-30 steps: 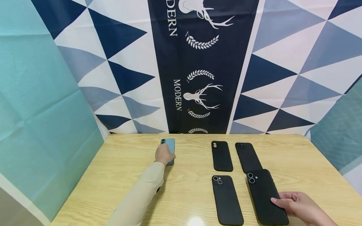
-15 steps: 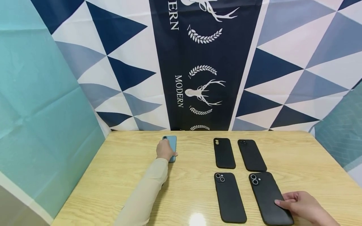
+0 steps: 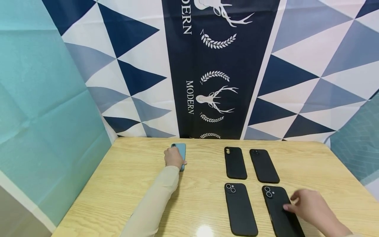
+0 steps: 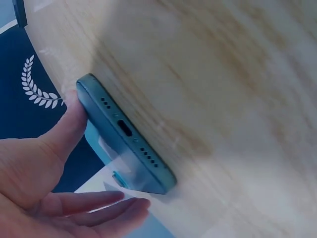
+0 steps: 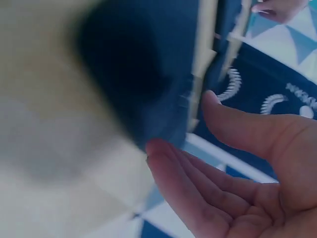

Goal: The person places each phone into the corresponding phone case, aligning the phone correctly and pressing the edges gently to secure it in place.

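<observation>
At the far left of the table a light blue phone [image 3: 182,150] lies back up, with my left hand [image 3: 173,157] over it. In the left wrist view the thumb touches one side of the phone [image 4: 130,144], while the nearly straight fingers [image 4: 99,208] lie by its other side. At the front right lies a black-backed phone [image 3: 276,205] with two ringed lenses. Above its right edge is my right hand [image 3: 312,206], thumb over its back. The right wrist view shows loosely bent fingers near the blurred dark phone [image 5: 143,64]; whether they touch it is unclear.
A black phone [image 3: 241,210] with two lenses lies left of the one by my right hand. Behind them lie a black phone case [image 3: 236,164] with yellowish camera holes and another black one [image 3: 264,167]. A patterned cloth [image 3: 213,59] hangs behind the wooden table [image 3: 204,194].
The black phone at the front right, earlier tilted in my right hand, now lies on the table. My right hand has let go and risen slightly. My left hand stays over the blue phone.
</observation>
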Motion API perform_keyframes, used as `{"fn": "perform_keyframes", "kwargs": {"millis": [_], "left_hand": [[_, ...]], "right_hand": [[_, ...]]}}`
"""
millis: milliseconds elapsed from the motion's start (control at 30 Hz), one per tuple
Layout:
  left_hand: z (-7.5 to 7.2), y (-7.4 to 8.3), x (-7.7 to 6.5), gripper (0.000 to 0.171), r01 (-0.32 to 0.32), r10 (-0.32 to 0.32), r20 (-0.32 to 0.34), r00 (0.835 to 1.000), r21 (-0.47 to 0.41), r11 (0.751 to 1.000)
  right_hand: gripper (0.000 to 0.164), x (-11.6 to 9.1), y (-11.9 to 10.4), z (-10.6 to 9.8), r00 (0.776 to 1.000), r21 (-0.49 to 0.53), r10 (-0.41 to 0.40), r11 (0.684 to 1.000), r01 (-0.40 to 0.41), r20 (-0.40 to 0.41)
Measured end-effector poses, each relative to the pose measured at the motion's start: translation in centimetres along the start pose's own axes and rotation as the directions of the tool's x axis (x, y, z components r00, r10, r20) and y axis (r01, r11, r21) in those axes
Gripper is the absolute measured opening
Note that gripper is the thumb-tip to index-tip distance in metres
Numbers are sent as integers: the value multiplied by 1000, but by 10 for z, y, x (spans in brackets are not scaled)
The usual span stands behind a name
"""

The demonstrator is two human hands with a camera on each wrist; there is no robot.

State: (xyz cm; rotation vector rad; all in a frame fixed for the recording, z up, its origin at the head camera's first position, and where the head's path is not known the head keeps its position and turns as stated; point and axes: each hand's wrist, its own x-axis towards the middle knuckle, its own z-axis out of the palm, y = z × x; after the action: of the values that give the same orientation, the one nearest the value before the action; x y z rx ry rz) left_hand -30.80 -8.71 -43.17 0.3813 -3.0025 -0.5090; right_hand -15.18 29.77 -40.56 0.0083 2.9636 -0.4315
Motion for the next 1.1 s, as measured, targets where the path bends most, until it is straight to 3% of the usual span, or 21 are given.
{"fn": "perform_keyframes", "kwargs": {"millis": [100, 267, 433, 667, 833, 1100], "left_hand": [[-2, 7, -3, 61, 39, -39, 15, 999, 36, 999], [-2, 15, -7, 54, 135, -135, -21, 991, 49, 990], [1, 19, -8, 53, 157, -155, -46, 987, 64, 985], [5, 25, -8, 49, 176, -175, -55, 983, 26, 984], [3, 29, -7, 45, 161, -161, -56, 985, 11, 987], [4, 22, -9, 50, 174, -172, -55, 984, 35, 984]], "right_hand": [[41, 15, -19, -17, 990, -2, -84, 996, 84, -111], [52, 46, -59, -34, 977, 0, -141, 990, 143, -158], [68, 71, -86, -26, 988, 29, -130, 991, 133, -87], [44, 101, -109, -1, 996, 123, -54, 991, 46, 64], [56, 119, -117, 10, 990, 9, 13, 1000, -15, 137], [72, 131, -128, 23, 986, -59, 96, 994, -89, 133]]}}
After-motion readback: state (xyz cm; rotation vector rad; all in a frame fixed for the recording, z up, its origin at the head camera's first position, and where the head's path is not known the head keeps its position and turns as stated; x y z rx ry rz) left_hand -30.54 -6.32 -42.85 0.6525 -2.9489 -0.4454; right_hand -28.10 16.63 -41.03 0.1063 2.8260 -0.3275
